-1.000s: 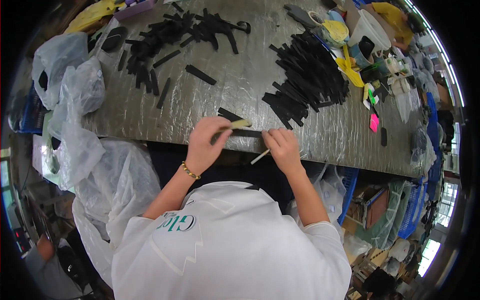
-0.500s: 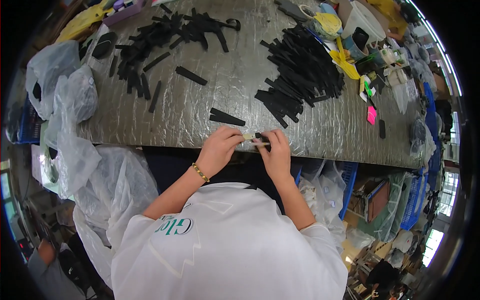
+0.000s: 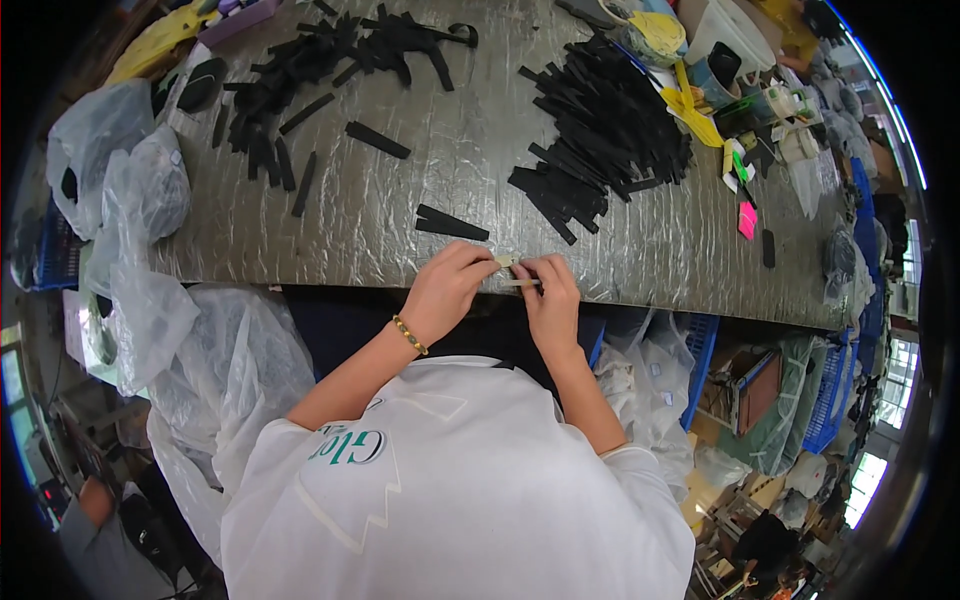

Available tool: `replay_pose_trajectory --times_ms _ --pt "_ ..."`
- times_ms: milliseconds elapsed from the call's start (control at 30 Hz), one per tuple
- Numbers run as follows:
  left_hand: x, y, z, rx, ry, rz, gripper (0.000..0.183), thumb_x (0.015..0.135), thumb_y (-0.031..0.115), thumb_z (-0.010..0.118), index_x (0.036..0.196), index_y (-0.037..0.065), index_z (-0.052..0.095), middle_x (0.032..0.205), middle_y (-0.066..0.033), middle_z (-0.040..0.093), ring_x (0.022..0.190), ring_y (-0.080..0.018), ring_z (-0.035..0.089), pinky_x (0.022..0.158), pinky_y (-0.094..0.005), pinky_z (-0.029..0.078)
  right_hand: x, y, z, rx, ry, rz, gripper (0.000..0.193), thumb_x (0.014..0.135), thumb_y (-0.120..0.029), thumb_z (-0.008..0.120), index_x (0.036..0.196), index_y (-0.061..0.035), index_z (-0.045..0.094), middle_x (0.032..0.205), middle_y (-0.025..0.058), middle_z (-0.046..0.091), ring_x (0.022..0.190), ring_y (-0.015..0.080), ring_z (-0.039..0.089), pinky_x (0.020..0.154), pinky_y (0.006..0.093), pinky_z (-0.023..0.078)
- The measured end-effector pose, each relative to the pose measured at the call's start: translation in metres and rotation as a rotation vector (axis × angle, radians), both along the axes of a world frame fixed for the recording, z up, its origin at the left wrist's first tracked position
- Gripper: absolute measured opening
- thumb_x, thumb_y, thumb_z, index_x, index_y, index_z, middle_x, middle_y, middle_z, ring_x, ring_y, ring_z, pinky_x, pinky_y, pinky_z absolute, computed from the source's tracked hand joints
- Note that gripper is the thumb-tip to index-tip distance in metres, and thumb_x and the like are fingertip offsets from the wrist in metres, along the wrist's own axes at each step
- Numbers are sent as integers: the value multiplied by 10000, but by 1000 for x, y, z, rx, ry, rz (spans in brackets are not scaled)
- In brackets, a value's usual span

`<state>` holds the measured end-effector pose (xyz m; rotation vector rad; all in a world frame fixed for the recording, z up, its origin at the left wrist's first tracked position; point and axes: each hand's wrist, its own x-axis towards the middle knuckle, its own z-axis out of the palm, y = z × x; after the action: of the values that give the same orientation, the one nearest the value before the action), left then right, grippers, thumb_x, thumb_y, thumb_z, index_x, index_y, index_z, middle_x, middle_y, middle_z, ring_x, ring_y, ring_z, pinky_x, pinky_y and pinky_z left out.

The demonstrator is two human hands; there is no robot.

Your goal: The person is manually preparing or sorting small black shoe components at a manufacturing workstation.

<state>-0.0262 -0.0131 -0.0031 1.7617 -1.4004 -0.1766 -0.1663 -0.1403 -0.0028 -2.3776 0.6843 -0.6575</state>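
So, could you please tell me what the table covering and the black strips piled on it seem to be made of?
The table covering looks like a thin silvery-grey plastic or foil sheet: it is wrinkled all over and catches the light with a dull sheen. The black strips look like matte rubber, foam or fabric tape: flat, dark and without glare. The view cannot settle which.

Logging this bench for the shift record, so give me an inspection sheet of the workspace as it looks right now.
Surface: grey wrinkled table.
Job's things: small pale strip pinched between both hands at the near edge.
Clutter: big black strip pile, scattered black strips, one black wedge, yellow sheets, pink tag.
Hands: left hand and right hand close together, gripping.
Cables: nothing seen.
Surroundings: clear plastic bags, blue crates.
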Motion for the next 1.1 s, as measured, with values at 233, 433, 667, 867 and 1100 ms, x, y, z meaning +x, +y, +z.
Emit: replay_pose_trajectory --times_ms 233,433,667,867,1100 --pt "0 1 -1 41 -103 -11 327 767 -14 623 1072 61 712 982 -64 619 963 -258 605 824 -363 525 0 -26 22 47 -266 5 224 1017 -104 493 875 30 604 831 119 556 783 322 580 762 394 473" --pt "-2 -1 1 49 -204 -7 330 777 33 626 1086 90 725 932 -45 585 932 -225 593 794 -345 525 0 -18 25 641 -86 44 187 996 -115 580 931 43 654 829 122 660 702 210 632 682 306 504" --pt "-3 -2 0 52 -191 2 328 786 36 620 1095 90 718 931 -43 579 923 -223 588 786 -346 524 4 -16 14 452 -74 49 143 925 -98 689 952 43 696 877 144 713 705 191 690 656 297 538" --pt "-2 -2 0 53 -178 0 328 787 29 616 1094 86 717 933 -41 579 921 -223 586 784 -343 522 5 -15 14 442 -69 28 140 922 -91 691 948 46 699 878 145 710 703 204 694 643 299 538" --pt "-2 -2 1 68 -165 0 330 772 15 618 1079 80 720 932 -42 582 925 -218 589 790 -342 520 4 -14 14 403 -82 35 136 923 -87 691 944 47 697 888 143 706 709 200 685 636 300 531"
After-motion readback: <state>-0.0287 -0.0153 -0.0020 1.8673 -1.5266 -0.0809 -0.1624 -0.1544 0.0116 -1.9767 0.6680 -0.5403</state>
